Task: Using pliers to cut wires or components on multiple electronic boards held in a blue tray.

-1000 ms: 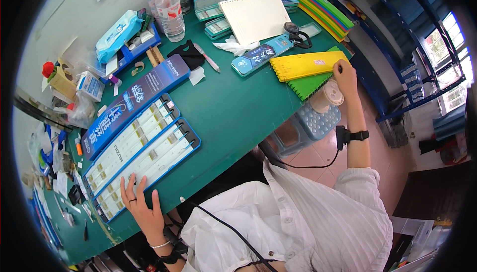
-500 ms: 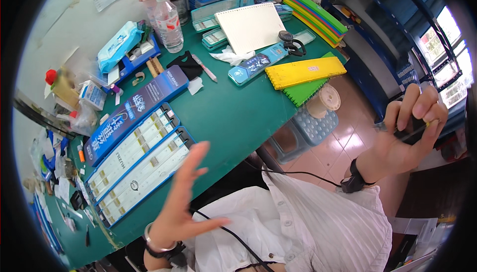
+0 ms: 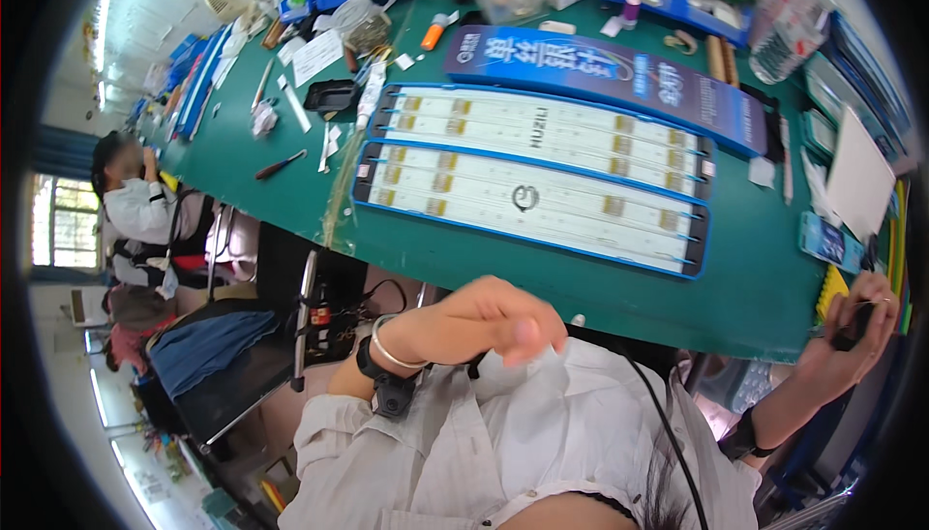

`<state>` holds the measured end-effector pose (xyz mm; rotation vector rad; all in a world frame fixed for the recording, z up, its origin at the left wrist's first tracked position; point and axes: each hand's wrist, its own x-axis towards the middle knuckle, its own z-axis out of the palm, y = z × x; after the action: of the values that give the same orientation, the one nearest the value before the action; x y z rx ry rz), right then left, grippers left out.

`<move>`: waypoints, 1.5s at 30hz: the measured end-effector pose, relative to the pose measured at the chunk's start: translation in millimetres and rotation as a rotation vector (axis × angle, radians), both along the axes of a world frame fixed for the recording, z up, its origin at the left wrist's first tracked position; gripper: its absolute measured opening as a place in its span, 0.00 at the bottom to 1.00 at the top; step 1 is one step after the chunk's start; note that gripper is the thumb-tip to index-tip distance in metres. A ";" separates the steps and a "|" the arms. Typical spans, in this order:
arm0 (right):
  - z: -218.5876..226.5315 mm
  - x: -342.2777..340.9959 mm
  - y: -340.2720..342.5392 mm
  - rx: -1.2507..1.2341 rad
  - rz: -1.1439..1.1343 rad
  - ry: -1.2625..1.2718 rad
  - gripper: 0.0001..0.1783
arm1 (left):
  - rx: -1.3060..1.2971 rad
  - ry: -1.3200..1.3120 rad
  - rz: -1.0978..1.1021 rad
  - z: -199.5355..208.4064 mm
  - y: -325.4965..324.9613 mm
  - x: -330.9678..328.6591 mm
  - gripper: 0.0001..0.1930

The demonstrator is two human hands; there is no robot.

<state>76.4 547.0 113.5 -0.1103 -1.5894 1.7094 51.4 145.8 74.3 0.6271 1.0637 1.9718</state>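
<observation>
My left hand [image 3: 474, 322] hovers in front of my white shirt, near the table's front edge. Its fingers bend loosely towards the right, the thumb stands off them, and no object shows in it. Far to the right, my right hand [image 3: 861, 341] is closed round a small black object [image 3: 854, 325] whose kind I cannot make out. On the table before me lies a long blue-framed case [image 3: 464, 177] with two white panels side by side, fine lines and yellowish pieces along them. Behind it rests a long dark-blue printed box [image 3: 619, 75].
The green table [image 3: 764, 283] curves across the view. Tools, papers and a black tray [image 3: 332, 95] lie to the left; a plastic bottle [image 3: 774, 56] and a white notepad [image 3: 856, 172] to the right. At far left sits another person [image 3: 145, 201], near a chair [image 3: 223, 365].
My view has swung left, bringing the other person and chairs into sight. My left hand has turned, and its fingers are less spread. The right hand keeps hold of the black object, now lower in view.
</observation>
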 end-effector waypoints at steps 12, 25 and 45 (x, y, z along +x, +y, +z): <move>4.0 -80.4 -113.9 -0.327 0.519 -0.087 0.10 | -0.007 0.259 -0.309 -2.4 3.3 -19.0 0.14; -74.1 -46.2 -187.0 -0.390 0.992 -0.555 0.08 | -0.662 0.344 1.329 -46.5 -125.0 2.5 0.21; -88.1 -47.4 -191.1 -0.241 1.215 -0.527 0.04 | -0.787 0.318 1.508 -67.0 -165.8 -6.8 0.07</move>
<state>29.0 355.9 25.4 0.4090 -1.9792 2.9864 44.6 -20.0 7.3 -0.5425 2.8254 2.1811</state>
